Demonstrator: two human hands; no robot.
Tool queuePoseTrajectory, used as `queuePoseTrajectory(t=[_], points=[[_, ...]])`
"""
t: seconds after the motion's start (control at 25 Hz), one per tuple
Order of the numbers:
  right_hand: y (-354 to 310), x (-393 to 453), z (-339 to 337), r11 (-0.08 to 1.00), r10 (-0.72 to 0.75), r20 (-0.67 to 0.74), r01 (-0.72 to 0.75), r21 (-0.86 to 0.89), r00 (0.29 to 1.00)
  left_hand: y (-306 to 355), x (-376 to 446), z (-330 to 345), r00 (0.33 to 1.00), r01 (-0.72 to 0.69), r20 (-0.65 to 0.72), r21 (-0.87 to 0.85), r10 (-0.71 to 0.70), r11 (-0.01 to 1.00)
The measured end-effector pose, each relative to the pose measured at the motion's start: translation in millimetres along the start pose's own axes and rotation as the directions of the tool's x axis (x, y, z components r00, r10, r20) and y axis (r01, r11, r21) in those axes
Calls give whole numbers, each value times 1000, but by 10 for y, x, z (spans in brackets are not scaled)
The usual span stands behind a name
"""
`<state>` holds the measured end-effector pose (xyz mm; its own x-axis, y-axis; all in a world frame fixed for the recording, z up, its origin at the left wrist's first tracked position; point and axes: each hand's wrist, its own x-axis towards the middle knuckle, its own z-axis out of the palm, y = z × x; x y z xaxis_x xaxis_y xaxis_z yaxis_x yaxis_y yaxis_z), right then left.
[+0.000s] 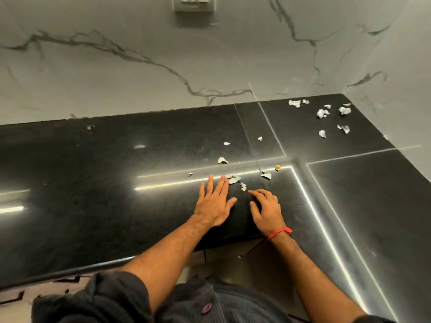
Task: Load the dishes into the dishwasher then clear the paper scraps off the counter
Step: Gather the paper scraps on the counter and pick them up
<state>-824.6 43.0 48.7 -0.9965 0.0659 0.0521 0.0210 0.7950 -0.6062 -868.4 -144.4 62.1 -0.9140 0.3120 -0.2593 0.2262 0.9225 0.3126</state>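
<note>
Two hands are laid on a black tabletop (116, 171) below a marbled wall (140, 66). Left hand (213, 202) is pressed flat, its fingers (222, 183) straight and touching a paper scrap (234, 179). Right hand (265, 210) is held empty, fingers loosely curled. Further paper scraps (323, 113) are scattered in the far right corner.
</note>
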Motion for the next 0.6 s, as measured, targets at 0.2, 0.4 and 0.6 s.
queuePoseTrajectory(t=[0.2,0.4,0.6], points=[[125,38,-14,998,-61,9,60,28,998,-372,-152,-30,975,94,-200,-29,-98,995],[-158,245,189,962,-178,126,200,-188,976,-781,-30,-105,931,330,-137,-75,-337,941],[-256,655,199,978,-181,181,196,-70,967,-430,379,-184,999,53,15,-7,-53,999]])
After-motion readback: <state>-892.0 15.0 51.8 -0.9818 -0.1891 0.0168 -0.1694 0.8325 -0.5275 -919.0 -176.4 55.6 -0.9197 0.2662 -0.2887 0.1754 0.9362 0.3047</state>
